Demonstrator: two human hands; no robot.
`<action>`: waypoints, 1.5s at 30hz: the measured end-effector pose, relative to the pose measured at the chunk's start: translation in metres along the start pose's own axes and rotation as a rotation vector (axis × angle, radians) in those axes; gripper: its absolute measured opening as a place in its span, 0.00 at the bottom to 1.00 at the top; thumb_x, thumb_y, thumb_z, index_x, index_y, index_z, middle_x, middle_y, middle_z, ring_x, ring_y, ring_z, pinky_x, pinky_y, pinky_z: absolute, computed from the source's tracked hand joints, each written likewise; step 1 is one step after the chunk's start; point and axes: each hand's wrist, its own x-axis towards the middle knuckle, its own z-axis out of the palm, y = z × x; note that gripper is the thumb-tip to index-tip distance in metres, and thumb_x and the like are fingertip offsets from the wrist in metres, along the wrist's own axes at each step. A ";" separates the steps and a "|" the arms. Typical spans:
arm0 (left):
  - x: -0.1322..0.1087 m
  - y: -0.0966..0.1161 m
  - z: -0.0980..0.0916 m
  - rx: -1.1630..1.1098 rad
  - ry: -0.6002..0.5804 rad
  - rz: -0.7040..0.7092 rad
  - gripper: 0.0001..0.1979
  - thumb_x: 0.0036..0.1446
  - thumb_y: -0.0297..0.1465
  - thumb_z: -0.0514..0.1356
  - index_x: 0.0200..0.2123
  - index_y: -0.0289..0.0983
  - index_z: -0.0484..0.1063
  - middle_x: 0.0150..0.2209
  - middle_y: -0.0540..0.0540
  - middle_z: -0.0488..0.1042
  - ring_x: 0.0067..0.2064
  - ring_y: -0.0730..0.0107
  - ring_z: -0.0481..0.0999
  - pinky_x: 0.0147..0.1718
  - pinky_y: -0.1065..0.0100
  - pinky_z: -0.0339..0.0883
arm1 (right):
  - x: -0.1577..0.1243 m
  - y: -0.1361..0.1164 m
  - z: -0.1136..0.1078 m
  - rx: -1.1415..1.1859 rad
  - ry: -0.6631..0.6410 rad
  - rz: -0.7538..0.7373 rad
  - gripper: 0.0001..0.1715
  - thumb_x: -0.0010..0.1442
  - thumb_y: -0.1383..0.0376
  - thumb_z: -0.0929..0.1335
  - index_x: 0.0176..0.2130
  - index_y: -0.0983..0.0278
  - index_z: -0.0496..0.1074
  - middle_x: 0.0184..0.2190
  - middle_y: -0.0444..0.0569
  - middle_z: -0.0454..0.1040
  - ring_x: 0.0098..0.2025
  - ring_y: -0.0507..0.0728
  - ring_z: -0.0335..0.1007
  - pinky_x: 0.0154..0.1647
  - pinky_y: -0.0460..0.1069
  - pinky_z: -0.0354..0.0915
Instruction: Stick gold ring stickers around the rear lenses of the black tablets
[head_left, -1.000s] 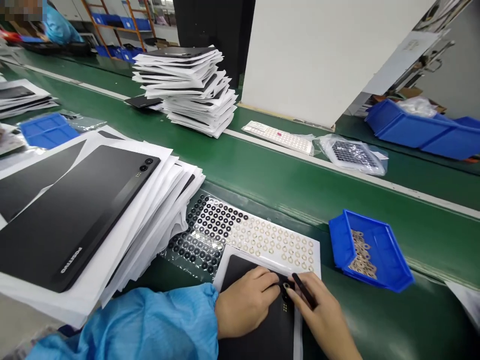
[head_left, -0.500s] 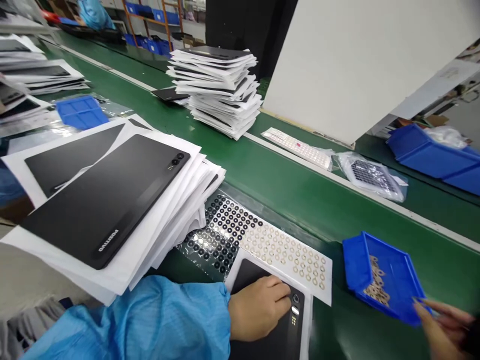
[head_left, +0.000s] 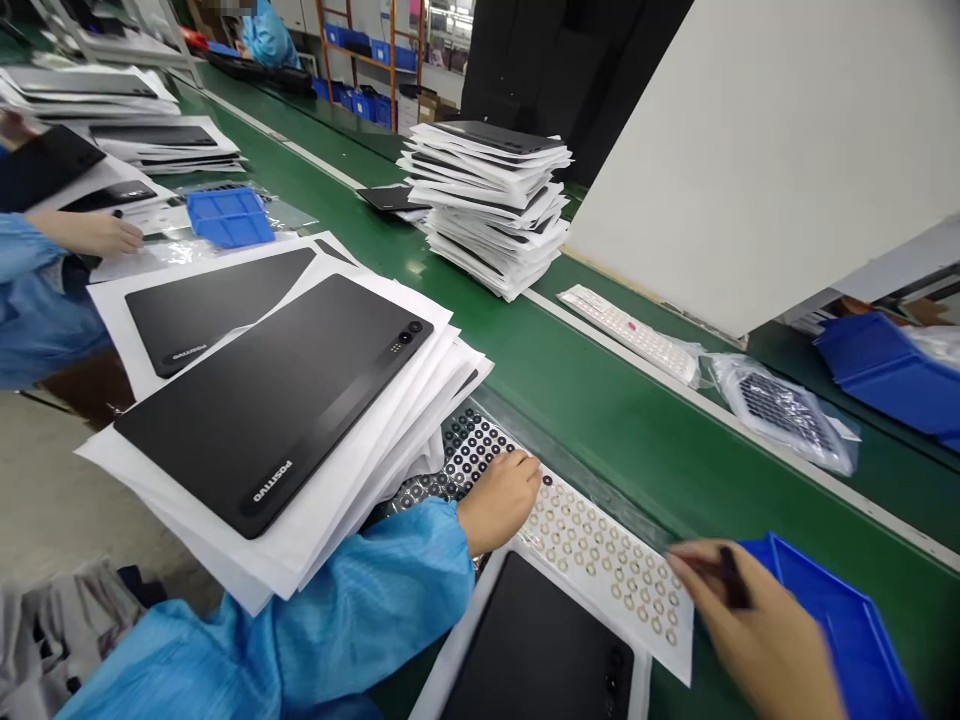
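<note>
My left hand (head_left: 501, 502), in a blue sleeve, lies on a sheet of black rings (head_left: 474, 445), its fingers curled together at the border with a pale sheet of tan rings (head_left: 607, 560). What the fingertips grip, if anything, is hidden. Blurred by motion, my right hand (head_left: 765, 625) is closed around a dark slender tool (head_left: 733, 578) beside the right end of the pale sheet. A black tablet back cover (head_left: 544, 645) rests on white paper in front of me, below the sheets, its camera holes at the right end.
A blue bin (head_left: 847, 610) is partly behind my right hand. Stacked covers with paper (head_left: 285, 390) stand at left, another tall stack (head_left: 495, 215) farther back. Bagged parts (head_left: 784, 410) lie by a white board (head_left: 757, 150). A co-worker's hand (head_left: 94, 232) is at far left.
My left hand has moved from the cover up to the black-ring sheet. My right hand has come left from the blue bin to the pale sheet's end. The view has shifted.
</note>
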 end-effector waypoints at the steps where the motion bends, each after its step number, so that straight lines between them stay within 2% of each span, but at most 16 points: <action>1: 0.000 -0.002 0.002 0.004 0.001 0.001 0.07 0.63 0.21 0.52 0.40 0.28 0.68 0.44 0.39 0.70 0.48 0.60 0.66 0.47 0.60 0.63 | 0.014 -0.010 0.014 0.016 -0.073 -0.076 0.09 0.56 0.57 0.66 0.29 0.59 0.71 0.28 0.49 0.75 0.29 0.58 0.71 0.29 0.50 0.65; 5: -0.004 -0.004 0.005 0.011 0.008 0.013 0.06 0.64 0.24 0.53 0.41 0.30 0.69 0.45 0.41 0.70 0.48 0.61 0.66 0.48 0.63 0.62 | 0.060 -0.033 0.069 0.053 -0.230 -0.198 0.12 0.55 0.58 0.63 0.28 0.60 0.71 0.30 0.51 0.76 0.34 0.60 0.73 0.35 0.51 0.66; 8: -0.004 -0.005 0.004 0.014 0.011 0.011 0.06 0.64 0.25 0.53 0.40 0.30 0.70 0.45 0.42 0.70 0.48 0.62 0.66 0.47 0.63 0.62 | 0.075 -0.031 0.090 0.049 -0.306 -0.241 0.12 0.54 0.58 0.63 0.27 0.60 0.71 0.30 0.50 0.75 0.33 0.60 0.73 0.35 0.52 0.66; 16: -0.002 -0.006 0.006 0.013 0.008 -0.002 0.08 0.64 0.25 0.52 0.40 0.30 0.70 0.44 0.42 0.70 0.47 0.61 0.66 0.46 0.62 0.62 | 0.095 -0.031 0.089 0.005 -0.471 -0.287 0.05 0.49 0.63 0.65 0.26 0.59 0.71 0.26 0.46 0.73 0.29 0.58 0.71 0.30 0.50 0.62; 21: -0.003 -0.007 0.007 0.021 0.021 -0.002 0.07 0.64 0.25 0.53 0.39 0.31 0.70 0.43 0.42 0.70 0.47 0.61 0.67 0.45 0.63 0.63 | 0.099 -0.037 0.089 -0.004 -0.477 -0.272 0.04 0.47 0.63 0.65 0.24 0.58 0.70 0.24 0.45 0.72 0.28 0.58 0.70 0.29 0.50 0.61; 25: -0.002 -0.009 0.004 0.022 0.034 0.008 0.06 0.64 0.24 0.53 0.39 0.31 0.70 0.43 0.42 0.71 0.46 0.62 0.68 0.45 0.63 0.64 | 0.081 -0.037 0.073 0.010 -0.380 -0.207 0.10 0.52 0.57 0.64 0.25 0.59 0.69 0.25 0.48 0.73 0.30 0.59 0.69 0.32 0.51 0.63; 28: -0.005 -0.003 -0.001 0.010 0.069 0.007 0.08 0.64 0.24 0.51 0.42 0.30 0.69 0.50 0.39 0.68 0.51 0.60 0.66 0.48 0.61 0.62 | 0.050 -0.030 0.049 0.005 -0.325 -0.120 0.15 0.55 0.53 0.63 0.24 0.60 0.67 0.23 0.48 0.71 0.26 0.58 0.68 0.29 0.50 0.64; 30: -0.011 0.007 -0.005 -0.021 0.114 0.057 0.10 0.65 0.24 0.50 0.45 0.29 0.68 0.52 0.37 0.66 0.53 0.58 0.64 0.49 0.60 0.61 | 0.022 -0.022 0.034 0.028 -0.350 0.020 0.16 0.54 0.53 0.63 0.24 0.61 0.68 0.19 0.45 0.69 0.23 0.56 0.65 0.25 0.48 0.63; 32: -0.021 0.022 -0.005 -0.087 0.127 0.180 0.09 0.65 0.24 0.50 0.42 0.30 0.69 0.47 0.38 0.69 0.49 0.60 0.66 0.47 0.61 0.62 | -0.008 -0.013 0.024 0.103 -0.356 0.234 0.16 0.52 0.52 0.65 0.24 0.61 0.69 0.20 0.45 0.69 0.23 0.55 0.65 0.25 0.47 0.62; 34: -0.032 0.037 -0.001 -0.161 0.080 0.330 0.09 0.64 0.24 0.51 0.36 0.31 0.70 0.38 0.41 0.70 0.41 0.63 0.68 0.41 0.64 0.64 | -0.036 -0.005 0.021 0.196 -0.315 0.434 0.16 0.50 0.52 0.67 0.24 0.62 0.70 0.22 0.45 0.70 0.25 0.55 0.65 0.27 0.47 0.62; 37: -0.046 0.054 0.010 -0.207 0.000 0.479 0.09 0.62 0.24 0.53 0.31 0.31 0.70 0.33 0.44 0.68 0.37 0.65 0.67 0.36 0.65 0.64 | -0.065 0.000 0.025 0.284 -0.317 0.628 0.16 0.49 0.52 0.68 0.24 0.62 0.69 0.19 0.43 0.65 0.20 0.52 0.58 0.20 0.46 0.55; 40: -0.051 0.059 0.019 -0.206 -0.008 0.521 0.09 0.62 0.24 0.54 0.31 0.31 0.70 0.33 0.43 0.68 0.38 0.65 0.66 0.38 0.65 0.64 | -0.072 0.001 0.031 0.311 -0.389 0.685 0.16 0.48 0.52 0.69 0.23 0.63 0.69 0.17 0.41 0.61 0.17 0.50 0.50 0.15 0.46 0.47; 45: -0.049 0.057 0.021 -0.221 -0.018 0.520 0.07 0.62 0.24 0.55 0.33 0.30 0.71 0.35 0.43 0.68 0.39 0.64 0.67 0.40 0.65 0.64 | -0.066 -0.001 0.036 0.263 -0.390 0.664 0.17 0.46 0.52 0.68 0.22 0.63 0.68 0.16 0.41 0.60 0.17 0.50 0.50 0.16 0.46 0.46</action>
